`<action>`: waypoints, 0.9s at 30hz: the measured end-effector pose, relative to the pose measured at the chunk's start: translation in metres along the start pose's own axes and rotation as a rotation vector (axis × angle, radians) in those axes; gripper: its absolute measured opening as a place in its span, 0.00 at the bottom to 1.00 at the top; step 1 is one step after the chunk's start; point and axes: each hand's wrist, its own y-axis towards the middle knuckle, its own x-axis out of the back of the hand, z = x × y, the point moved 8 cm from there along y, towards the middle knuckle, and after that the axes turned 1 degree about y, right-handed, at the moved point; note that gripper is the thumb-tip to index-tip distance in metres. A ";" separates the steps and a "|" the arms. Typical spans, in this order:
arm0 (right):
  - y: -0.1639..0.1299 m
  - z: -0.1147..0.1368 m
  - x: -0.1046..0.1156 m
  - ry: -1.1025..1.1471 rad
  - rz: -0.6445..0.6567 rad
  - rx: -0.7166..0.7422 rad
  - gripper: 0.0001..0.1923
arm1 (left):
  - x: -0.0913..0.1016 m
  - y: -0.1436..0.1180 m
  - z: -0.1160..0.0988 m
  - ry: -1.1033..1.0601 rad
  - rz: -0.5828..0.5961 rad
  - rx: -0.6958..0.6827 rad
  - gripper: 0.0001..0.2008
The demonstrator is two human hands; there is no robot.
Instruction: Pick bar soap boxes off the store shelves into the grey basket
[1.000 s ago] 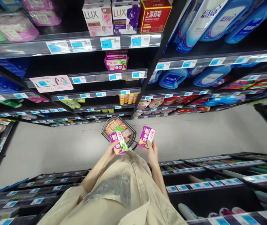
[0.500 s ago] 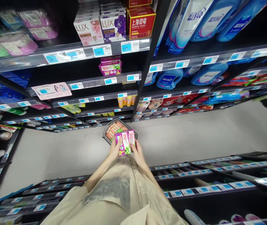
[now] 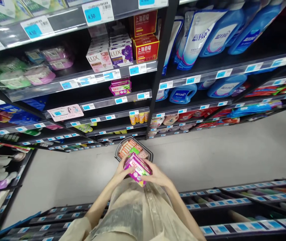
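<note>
- Between the two hands, above the basket (image 3: pixel 133 149) on the floor, sit the pink soap boxes (image 3: pixel 136 169), stacked and tilted toward the left.
- The left hand (image 3: pixel 121 171) presses its fingers against the near-left edge of the stack; the right hand (image 3: pixel 156 175) wraps curled fingers round the right end and underside, so both are closed on it.
- The boxes look like stiff, glossy card around solid bars: fairly light, firm enough to squeeze, but probably slick face to face, so one could slide off the other.
- A hold across both short ends, thumbs on top, seems safest.
- Beyond the fingertips, the same pink boxes (image 3: pixel 120 87) sit on a shelf.
</note>
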 end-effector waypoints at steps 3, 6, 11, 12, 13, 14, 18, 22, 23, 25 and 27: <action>0.007 0.006 0.005 -0.043 -0.033 0.036 0.44 | 0.009 -0.006 -0.007 0.104 0.307 0.124 0.42; 0.023 0.011 0.002 -0.061 -0.161 0.040 0.41 | 0.022 -0.005 -0.004 0.027 0.272 0.189 0.41; 0.060 0.027 -0.014 -0.067 -0.411 0.034 0.30 | 0.040 0.008 0.012 -0.320 -0.005 0.222 0.53; 0.066 0.031 -0.017 -0.075 -0.462 0.037 0.28 | 0.044 0.012 0.013 -0.343 -0.020 0.235 0.55; 0.072 0.035 -0.019 -0.090 -0.508 0.046 0.26 | 0.049 0.016 0.011 -0.352 -0.034 0.244 0.56; 0.077 0.040 -0.021 -0.110 -0.545 0.059 0.25 | 0.055 0.020 0.006 -0.352 -0.043 0.248 0.56; 0.095 0.056 -0.026 -0.146 -0.615 0.104 0.25 | 0.073 0.039 -0.023 -0.289 0.013 0.224 0.58; 0.104 0.065 -0.024 -0.133 -0.659 0.118 0.28 | 0.084 0.052 -0.038 -0.243 0.053 0.216 0.58; 0.106 0.066 -0.025 -0.136 -0.652 0.127 0.27 | 0.086 0.054 -0.039 -0.249 0.040 0.217 0.57; 0.111 0.066 -0.028 -0.138 -0.613 0.145 0.23 | 0.088 0.057 -0.038 -0.256 0.025 0.232 0.56; 0.118 0.061 -0.030 -0.096 -0.569 0.142 0.21 | 0.086 0.058 -0.038 -0.226 0.043 0.256 0.55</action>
